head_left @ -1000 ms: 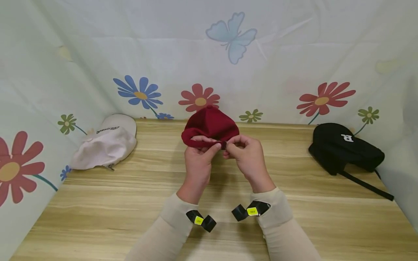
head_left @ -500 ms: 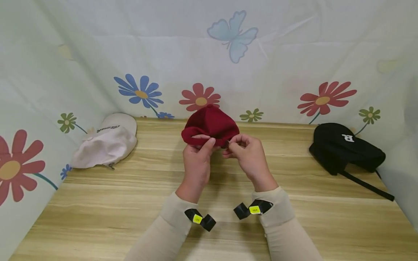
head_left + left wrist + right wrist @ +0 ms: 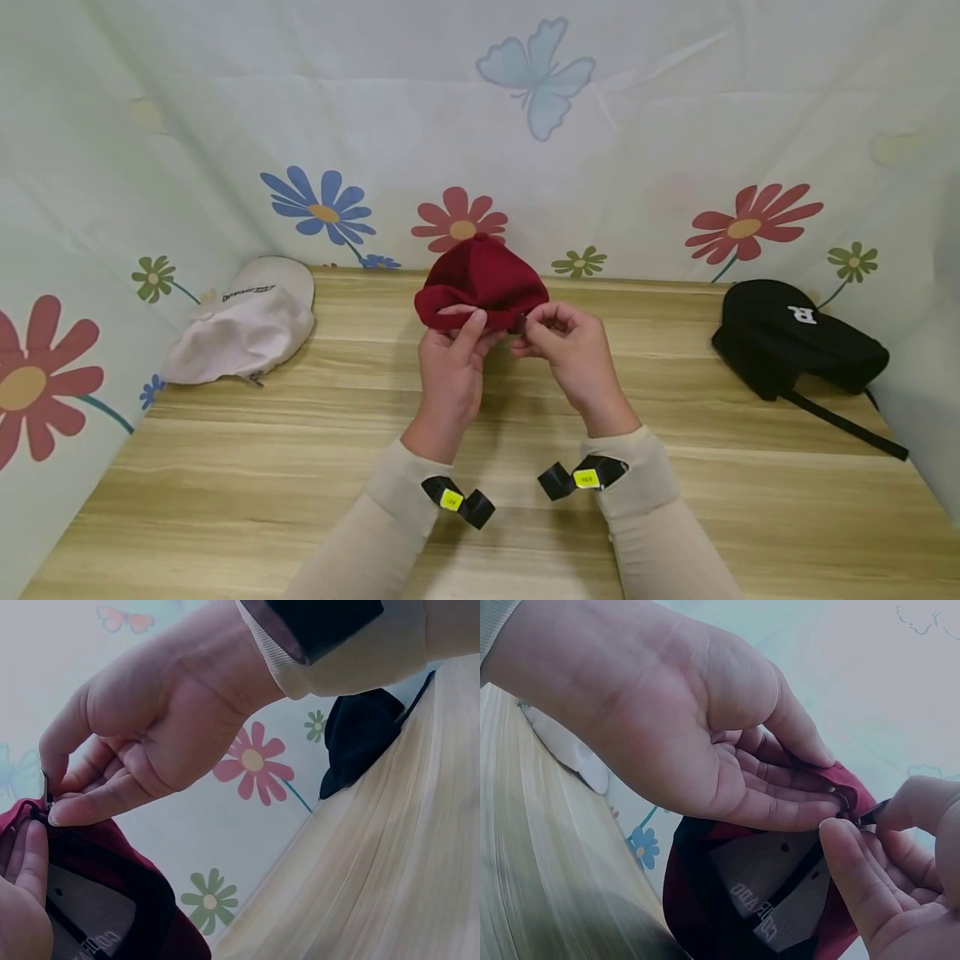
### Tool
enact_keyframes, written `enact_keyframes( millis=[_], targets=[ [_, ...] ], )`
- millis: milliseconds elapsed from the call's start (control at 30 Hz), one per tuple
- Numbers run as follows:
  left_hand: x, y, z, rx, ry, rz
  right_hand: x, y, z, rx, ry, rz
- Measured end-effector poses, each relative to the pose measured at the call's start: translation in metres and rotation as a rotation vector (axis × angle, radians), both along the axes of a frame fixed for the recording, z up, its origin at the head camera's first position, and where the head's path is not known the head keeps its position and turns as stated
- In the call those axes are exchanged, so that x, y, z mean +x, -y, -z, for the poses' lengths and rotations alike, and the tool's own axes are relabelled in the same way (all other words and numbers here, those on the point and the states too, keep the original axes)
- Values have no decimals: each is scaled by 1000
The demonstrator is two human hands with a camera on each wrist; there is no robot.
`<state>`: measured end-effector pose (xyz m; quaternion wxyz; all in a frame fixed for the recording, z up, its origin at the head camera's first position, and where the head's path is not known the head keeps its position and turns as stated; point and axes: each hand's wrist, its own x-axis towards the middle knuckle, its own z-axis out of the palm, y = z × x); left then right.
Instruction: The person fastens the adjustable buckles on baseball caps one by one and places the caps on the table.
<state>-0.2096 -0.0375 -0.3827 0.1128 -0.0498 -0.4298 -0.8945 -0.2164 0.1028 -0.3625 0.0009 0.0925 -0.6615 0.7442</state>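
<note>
A dark red cap [image 3: 487,275] is held a little above the table, crown up, its rear band toward me. The left hand [image 3: 452,371] grips that band at the left of the opening, thumb outside and fingers inside. With thumb and forefinger, the right hand [image 3: 573,358] pinches a small dark piece, apparently the strap's clasp [image 3: 521,322], at the band's right. In the right wrist view, the fingertips of both hands meet at this piece, and grey lining [image 3: 742,874] with white lettering shows inside the cap. The clasp's exact shape is mostly hidden by fingers.
A pale pink cap [image 3: 247,329] with dark lettering lies at the table's left. On the right sits a black cap [image 3: 787,342] with a white R, its long strap [image 3: 847,425] trailing forward. A flower-printed curtain [image 3: 637,125] borders the wooden table [image 3: 262,500].
The left thumb has slid left along the band, away from the clasp. The right hand has shifted slightly, still pinching at the clasp. The other caps lie unchanged.
</note>
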Motion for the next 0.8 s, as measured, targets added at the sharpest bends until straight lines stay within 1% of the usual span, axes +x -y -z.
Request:
enact_keyframes(
  millis=[100,267,433,633,800],
  targets=[
    [-1,-1,0,18,6,-2,0,0,0,0,-1,-2],
    [-1,-1,0,41,10,-10,0,0,0,28,-3,29],
    [-1,0,1,43,14,-6,1,1,-1,53,8,48],
    [-1,0,0,47,24,-2,3,1,-3,89,1,8],
    [0,0,-1,26,26,1,4,1,-4,115,-8,-34]
  ],
)
